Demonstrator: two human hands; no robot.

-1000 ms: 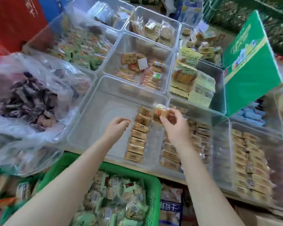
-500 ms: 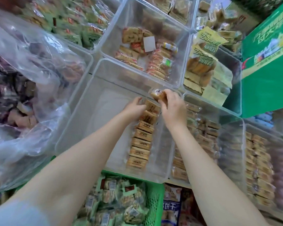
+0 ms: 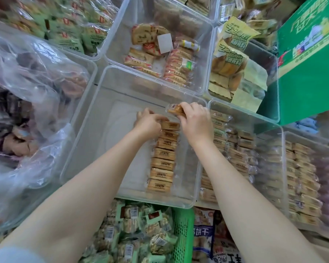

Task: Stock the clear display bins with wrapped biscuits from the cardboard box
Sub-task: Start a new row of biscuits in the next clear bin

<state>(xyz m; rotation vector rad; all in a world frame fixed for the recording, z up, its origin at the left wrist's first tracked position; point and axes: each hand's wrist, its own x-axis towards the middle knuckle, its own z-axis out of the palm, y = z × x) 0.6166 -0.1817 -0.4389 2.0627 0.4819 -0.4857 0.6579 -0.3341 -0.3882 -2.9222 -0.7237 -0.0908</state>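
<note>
A clear display bin (image 3: pixel 95 118) in the middle holds one row of wrapped brown biscuits (image 3: pixel 162 164) along its right side. My right hand (image 3: pixel 196 122) pinches a wrapped biscuit (image 3: pixel 174 109) just above the far end of that row. My left hand (image 3: pixel 150 122) has curled fingers touching the top biscuit of the row. The rest of the bin floor is bare. The green cardboard box (image 3: pixel 310 59) stands at the upper right.
Clear bins surround the middle one: stacked biscuits (image 3: pixel 234 149) to the right, red-wrapped packs (image 3: pixel 171 67) behind, yellow packs (image 3: pixel 230 59) beyond. A crumpled plastic bag (image 3: pixel 27 103) of dark snacks bulges at the left. A green basket (image 3: pixel 182 234) of wrapped snacks sits below.
Both hands have moved forward to the far end of the biscuit row. The right hand carried its biscuit there, and the left hand came to rest on the top biscuits. The camera leaned closer.
</note>
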